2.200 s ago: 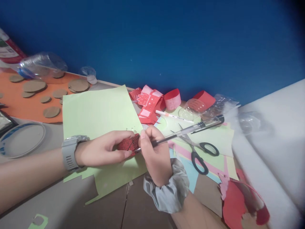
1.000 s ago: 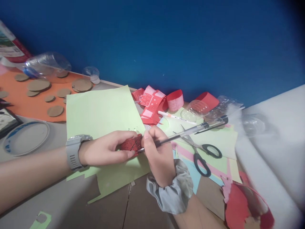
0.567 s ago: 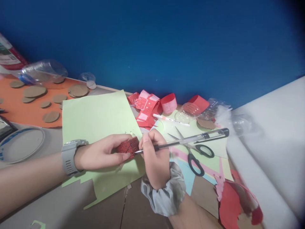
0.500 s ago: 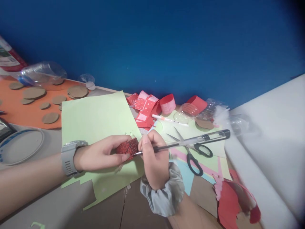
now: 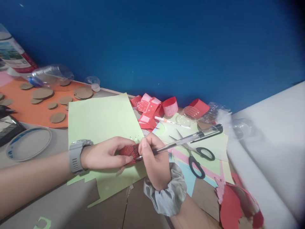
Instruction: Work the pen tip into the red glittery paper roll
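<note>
My left hand (image 5: 105, 153), with a grey watch on its wrist, grips a small red band with black patterning (image 5: 130, 153) above the light green paper sheet (image 5: 102, 117). A clear-barrelled black pen (image 5: 183, 140) is held in my right hand (image 5: 156, 159), which has a grey scrunchie at the wrist. The pen's tip touches or nearly touches the band's right part, and its capped end points up to the right. Black-handled scissors (image 5: 195, 156) lie open beyond my right hand on coloured papers.
Cardboard discs (image 5: 42, 93) and a clear bottle (image 5: 52, 75) lie on orange paper at left, near a tape ring (image 5: 8, 152). Red paper rings (image 5: 170, 106) and a white marker (image 5: 172, 122) are behind. Red scraps (image 5: 230, 205) sit lower right, beside a white wall (image 5: 276, 127).
The view has shifted slightly, so most things appear further right. The pen has turned a little, its capped end higher and further left, and the band has tilted slightly in my left hand.
</note>
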A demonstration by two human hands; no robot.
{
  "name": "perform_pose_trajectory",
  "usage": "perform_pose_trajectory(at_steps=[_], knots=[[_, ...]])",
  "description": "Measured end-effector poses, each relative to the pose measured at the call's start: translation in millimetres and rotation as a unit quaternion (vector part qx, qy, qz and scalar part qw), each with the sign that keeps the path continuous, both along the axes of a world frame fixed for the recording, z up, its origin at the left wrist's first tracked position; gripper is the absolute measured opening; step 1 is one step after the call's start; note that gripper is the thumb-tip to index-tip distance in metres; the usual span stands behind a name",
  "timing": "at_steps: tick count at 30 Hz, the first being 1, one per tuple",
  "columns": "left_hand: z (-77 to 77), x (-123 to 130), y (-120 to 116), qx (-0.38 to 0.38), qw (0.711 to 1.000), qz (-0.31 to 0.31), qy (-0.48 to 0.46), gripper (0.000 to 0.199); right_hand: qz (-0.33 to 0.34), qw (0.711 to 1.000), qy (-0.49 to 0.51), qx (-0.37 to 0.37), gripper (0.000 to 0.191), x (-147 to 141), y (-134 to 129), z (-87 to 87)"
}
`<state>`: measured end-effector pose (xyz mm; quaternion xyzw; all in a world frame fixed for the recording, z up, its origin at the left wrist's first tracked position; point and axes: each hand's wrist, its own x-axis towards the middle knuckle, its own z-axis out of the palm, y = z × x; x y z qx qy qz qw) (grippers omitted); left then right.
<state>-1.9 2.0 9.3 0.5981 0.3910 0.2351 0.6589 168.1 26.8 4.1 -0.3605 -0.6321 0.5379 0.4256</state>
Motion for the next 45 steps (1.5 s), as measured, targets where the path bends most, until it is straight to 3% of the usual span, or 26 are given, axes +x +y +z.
perform_pose_trajectory(at_steps=[21, 28, 34, 45], knots=[[-2.2, -0.9, 0.4, 0.026, 1.0, -0.008, -0.007, 0.007, -0.003, 1.0, -0.011, -0.002, 0.031, 0.1, -0.9, 1.7], [2.8, 2.6, -1.8, 0.161, 0.986, 0.013, 0.031, 0.011, -0.08, 0.995, 0.053, -0.004, 0.034, 1.6, -4.8, -4.0], [1.9, 1.9, -0.5, 0.123, 0.992, 0.015, 0.024, 0.014, -0.082, 0.996, 0.04, -0.017, 0.035, 1.4, -4.0, -3.4], [0.4, -0.2, 1.8, 0.122, 0.992, -0.013, 0.012, 0.014, -0.05, 0.998, 0.011, -0.024, 0.032, -0.4, -0.7, 0.3]])
